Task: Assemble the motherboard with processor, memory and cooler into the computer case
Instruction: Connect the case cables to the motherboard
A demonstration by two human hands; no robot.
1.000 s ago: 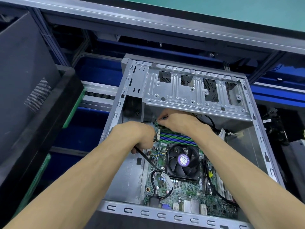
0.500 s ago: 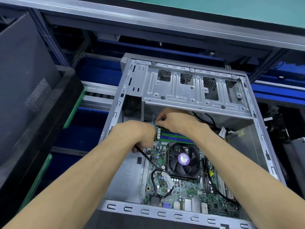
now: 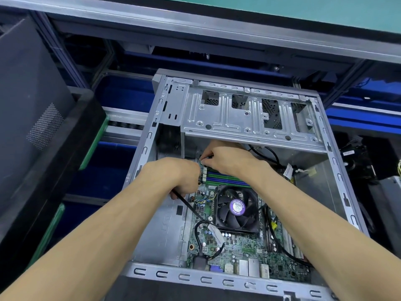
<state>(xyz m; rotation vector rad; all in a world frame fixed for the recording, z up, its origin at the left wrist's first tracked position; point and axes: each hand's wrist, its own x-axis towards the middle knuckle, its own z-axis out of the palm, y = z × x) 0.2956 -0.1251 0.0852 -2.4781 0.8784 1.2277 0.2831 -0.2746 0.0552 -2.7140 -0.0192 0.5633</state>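
Our left hand (image 3: 181, 178) is curled round a black cable (image 3: 191, 208), while our right hand (image 3: 225, 158) pinches something small at the far corner of the motherboard (image 3: 243, 244), already seated in the case (image 3: 217, 279). We should probably seat it squarely, without forcing.

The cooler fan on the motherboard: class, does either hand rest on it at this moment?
No: both the left hand and the right hand work at the board's far corner, beyond the cooler fan, which lies uncovered.

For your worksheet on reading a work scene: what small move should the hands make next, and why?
Probably press the connector home: the right hand pinches something small at the motherboard corner beside the memory slots, while the left hand grips the black cable.
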